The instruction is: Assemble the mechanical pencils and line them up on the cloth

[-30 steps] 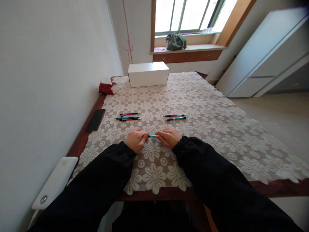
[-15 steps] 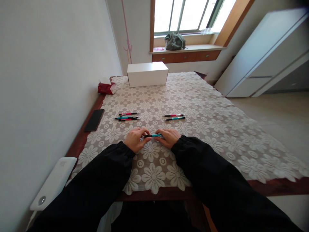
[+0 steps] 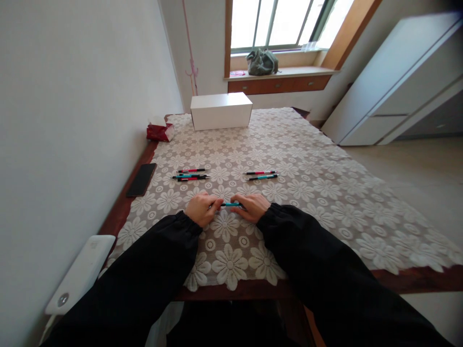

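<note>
A teal and black pen [image 3: 231,204] lies crosswise between my two hands, low over the tablecloth. My left hand [image 3: 203,209] pinches its black left end between thumb and fingers. Around the teal right end are the thumb and bent index finger of my right hand [image 3: 254,206], which hides that tip. Beyond my left hand lies a group of several red, teal and black pens [image 3: 191,177]. Past my right hand rest a red and black pen [image 3: 260,172] and another teal and black pen [image 3: 263,178], side by side.
A lace tablecloth [image 3: 231,265] covers the table. A black phone [image 3: 141,180] lies at its left edge, with a red tissue pack [image 3: 160,132] farther back. At the far end stands a white box [image 3: 221,112]. A white power strip [image 3: 81,274] is beside the left wall.
My left fingers have closed farther over the pen's black end, hiding more of it. My right thumb and index finger have spread slightly. The other pens have stayed put.
</note>
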`<state>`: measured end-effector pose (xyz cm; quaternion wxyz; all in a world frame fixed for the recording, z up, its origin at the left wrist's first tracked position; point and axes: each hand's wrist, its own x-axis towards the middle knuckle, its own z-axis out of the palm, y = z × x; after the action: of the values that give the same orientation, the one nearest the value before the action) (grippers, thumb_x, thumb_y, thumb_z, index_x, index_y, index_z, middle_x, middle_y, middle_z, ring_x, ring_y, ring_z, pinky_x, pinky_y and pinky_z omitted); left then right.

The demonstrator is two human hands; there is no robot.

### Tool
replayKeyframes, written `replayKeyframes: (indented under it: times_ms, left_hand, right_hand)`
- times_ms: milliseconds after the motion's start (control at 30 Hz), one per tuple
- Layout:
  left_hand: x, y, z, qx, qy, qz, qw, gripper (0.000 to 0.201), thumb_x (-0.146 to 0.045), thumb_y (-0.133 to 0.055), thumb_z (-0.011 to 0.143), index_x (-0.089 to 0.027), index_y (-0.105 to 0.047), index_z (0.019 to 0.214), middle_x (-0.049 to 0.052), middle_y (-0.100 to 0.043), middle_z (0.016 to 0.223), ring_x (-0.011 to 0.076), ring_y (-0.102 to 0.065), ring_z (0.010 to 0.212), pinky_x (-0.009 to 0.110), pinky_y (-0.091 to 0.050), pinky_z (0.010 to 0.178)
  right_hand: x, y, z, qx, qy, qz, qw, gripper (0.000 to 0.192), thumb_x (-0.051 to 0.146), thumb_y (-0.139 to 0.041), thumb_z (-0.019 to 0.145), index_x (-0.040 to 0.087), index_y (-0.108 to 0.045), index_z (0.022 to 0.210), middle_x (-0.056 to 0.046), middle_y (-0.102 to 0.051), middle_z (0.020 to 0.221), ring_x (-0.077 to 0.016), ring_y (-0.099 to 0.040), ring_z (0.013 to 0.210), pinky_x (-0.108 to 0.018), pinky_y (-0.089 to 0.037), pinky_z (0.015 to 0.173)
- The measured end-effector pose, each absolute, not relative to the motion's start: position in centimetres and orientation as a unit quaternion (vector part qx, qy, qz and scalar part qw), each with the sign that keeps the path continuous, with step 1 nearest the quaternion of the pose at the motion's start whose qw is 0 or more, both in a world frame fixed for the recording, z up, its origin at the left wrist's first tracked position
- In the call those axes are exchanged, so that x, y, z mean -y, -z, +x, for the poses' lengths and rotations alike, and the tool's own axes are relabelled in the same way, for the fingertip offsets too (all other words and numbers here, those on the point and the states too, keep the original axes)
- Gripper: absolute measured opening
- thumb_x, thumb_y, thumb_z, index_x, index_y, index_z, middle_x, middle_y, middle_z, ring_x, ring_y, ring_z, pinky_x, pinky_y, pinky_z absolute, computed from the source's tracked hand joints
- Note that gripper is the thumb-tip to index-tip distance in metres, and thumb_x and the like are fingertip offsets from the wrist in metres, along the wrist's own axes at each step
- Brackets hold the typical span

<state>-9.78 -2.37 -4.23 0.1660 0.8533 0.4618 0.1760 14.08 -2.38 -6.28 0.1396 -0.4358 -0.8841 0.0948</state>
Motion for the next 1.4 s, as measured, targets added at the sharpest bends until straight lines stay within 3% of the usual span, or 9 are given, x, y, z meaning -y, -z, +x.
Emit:
replayKeyframes:
  times_ms: [133,200,333,500,733,833,1033,1200,1400]
  left_hand:
    - [2.5,4.4,-9.6,-0.466,-0.196,0.843,0.182,0.026,-0.041,-0.052,0.100,-0.023,-0.070,0.103,0.002,-0.071,0.083,0.0185,-0.062,0.079,0.030,-0.046,0.076]
    - [2.6,4.5,-9.6,-0.461,-0.206,0.841,0.193,0.023,-0.040,-0.061,0.095,-0.024,-0.067,0.111,0.001,-0.072,0.088,0.0180,-0.063,0.080,0.030,-0.047,0.078]
    - [2.5,4.5,-9.6,-0.461,-0.193,0.848,0.178,0.020,-0.039,-0.057,0.097,-0.023,-0.069,0.098,0.002,-0.071,0.085,0.0183,-0.063,0.079,0.030,-0.047,0.077]
    - [2.3,4.5,-9.7,-0.451,-0.182,0.860,0.156,0.035,-0.040,-0.044,0.103,-0.021,-0.069,0.087,0.004,-0.070,0.081,0.0195,-0.060,0.080,0.031,-0.043,0.075]
    - [2.2,4.6,-9.8,-0.434,-0.178,0.867,0.170,0.043,-0.038,-0.039,0.105,-0.021,-0.069,0.079,0.002,-0.073,0.083,0.0179,-0.060,0.077,0.032,-0.043,0.079]
    - [2.2,4.7,-9.8,-0.447,-0.172,0.863,0.159,0.040,-0.039,-0.041,0.104,-0.022,-0.070,0.082,0.003,-0.073,0.082,0.0192,-0.062,0.080,0.032,-0.045,0.079]
    - [2.2,4.8,-9.9,-0.461,-0.214,0.843,0.178,0.026,-0.032,-0.048,0.101,-0.025,-0.070,0.111,0.003,-0.075,0.102,0.0213,-0.066,0.097,0.035,-0.050,0.090]
    - [2.0,4.9,-10.0,-0.470,-0.223,0.836,0.174,0.020,-0.023,-0.052,0.098,-0.024,-0.069,0.108,0.003,-0.075,0.110,0.0236,-0.064,0.107,0.040,-0.048,0.098]
    - [1.9,4.7,-10.2,-0.525,-0.196,0.819,0.122,0.027,-0.017,-0.051,0.095,-0.026,-0.069,0.112,0.004,-0.073,0.114,0.0256,-0.061,0.111,0.043,-0.046,0.099]
  right_hand:
    - [2.5,6.2,14.0,0.881,-0.091,-0.439,0.154,0.033,0.037,-0.037,0.106,0.021,-0.063,0.096,-0.006,-0.073,0.089,-0.0180,-0.066,0.076,-0.029,-0.036,0.066]
    - [2.4,6.2,14.0,0.874,-0.092,-0.448,0.163,0.029,0.035,-0.039,0.105,0.021,-0.062,0.097,-0.006,-0.073,0.089,-0.0182,-0.066,0.077,-0.028,-0.037,0.067]
    - [2.2,6.4,14.0,0.869,-0.097,-0.459,0.154,0.018,0.034,-0.050,0.100,0.021,-0.060,0.107,-0.005,-0.073,0.087,-0.0198,-0.066,0.075,-0.029,-0.037,0.065]
    - [2.3,6.6,14.1,0.875,-0.100,-0.435,0.189,0.024,0.034,-0.051,0.100,0.022,-0.058,0.119,-0.006,-0.074,0.099,-0.0189,-0.067,0.080,-0.028,-0.041,0.070]
    - [2.1,6.8,14.1,0.886,-0.078,-0.395,0.229,0.025,0.034,-0.043,0.104,0.022,-0.063,0.096,-0.005,-0.069,0.090,-0.0170,-0.064,0.080,-0.027,-0.043,0.073]
    - [2.0,6.9,14.2,0.878,-0.091,-0.403,0.240,0.010,0.028,-0.053,0.097,0.021,-0.060,0.101,-0.005,-0.069,0.091,-0.0180,-0.065,0.081,-0.027,-0.044,0.074]
    - [2.0,6.7,14.4,0.878,-0.088,-0.410,0.229,0.016,0.027,-0.053,0.096,0.022,-0.060,0.109,-0.006,-0.072,0.098,-0.0197,-0.066,0.086,-0.029,-0.045,0.079]
    - [1.6,6.5,14.8,0.884,-0.067,-0.410,0.215,0.022,0.028,-0.044,0.101,0.022,-0.064,0.106,-0.007,-0.071,0.100,-0.0213,-0.063,0.092,-0.033,-0.043,0.084]
    - [1.0,6.6,15.7,0.868,-0.022,-0.452,0.206,0.016,0.022,-0.052,0.095,0.023,-0.067,0.098,-0.007,-0.070,0.100,-0.0237,-0.057,0.095,-0.037,-0.038,0.087]
